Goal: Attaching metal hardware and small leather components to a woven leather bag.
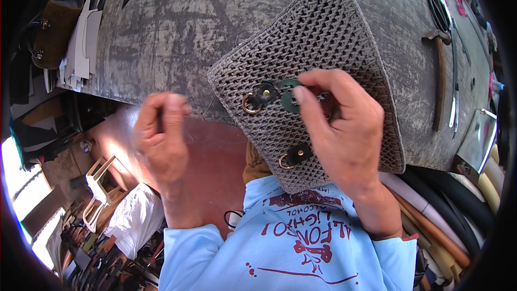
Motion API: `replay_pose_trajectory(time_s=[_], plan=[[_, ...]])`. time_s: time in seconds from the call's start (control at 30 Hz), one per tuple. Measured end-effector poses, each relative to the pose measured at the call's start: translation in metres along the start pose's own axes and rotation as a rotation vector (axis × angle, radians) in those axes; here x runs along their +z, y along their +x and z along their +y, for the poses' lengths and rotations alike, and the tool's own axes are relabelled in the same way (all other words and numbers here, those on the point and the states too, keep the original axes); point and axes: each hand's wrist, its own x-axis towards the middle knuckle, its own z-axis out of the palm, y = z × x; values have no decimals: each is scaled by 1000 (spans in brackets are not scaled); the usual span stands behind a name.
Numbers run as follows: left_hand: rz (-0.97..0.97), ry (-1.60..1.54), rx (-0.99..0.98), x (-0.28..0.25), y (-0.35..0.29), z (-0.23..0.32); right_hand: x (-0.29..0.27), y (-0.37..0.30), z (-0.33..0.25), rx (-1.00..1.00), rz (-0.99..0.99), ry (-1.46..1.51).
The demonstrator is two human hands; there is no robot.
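A grey woven panel (328,37) with an open mesh lies aslant over the table's near edge, its lower corner against my shirt. Two black leather tabs, the upper (265,95) and the lower (299,153), are fixed to it with gold studs, each carrying a metal D-ring. Just right of the upper tab, my right hand (347,124) pinches a dark green curved piece (291,103), shaped like small scissor handles; its far end is hard to make out. My left hand (164,134), slightly blurred, hovers left of the panel with fingers curled together. What they hold, if anything, is hidden.
A hammer (440,75) rests on the worn grey table (172,32) at the right, beside long thin tools. White sheets (86,43) and a brown bag (58,29) are at the left. Rolled materials (431,199) lie below right; a chair (102,188) and white plastic bag (137,218) below left.
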Motion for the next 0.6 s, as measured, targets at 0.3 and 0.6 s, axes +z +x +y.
replay_pose_trajectory(time_s=[0.3,0.6], plan=[[-234,597,580,20,-13,23,-26,-30,1,84,-77,0],[-701,708,950,40,17,36,-28,-35,10,19,-57,-34]])
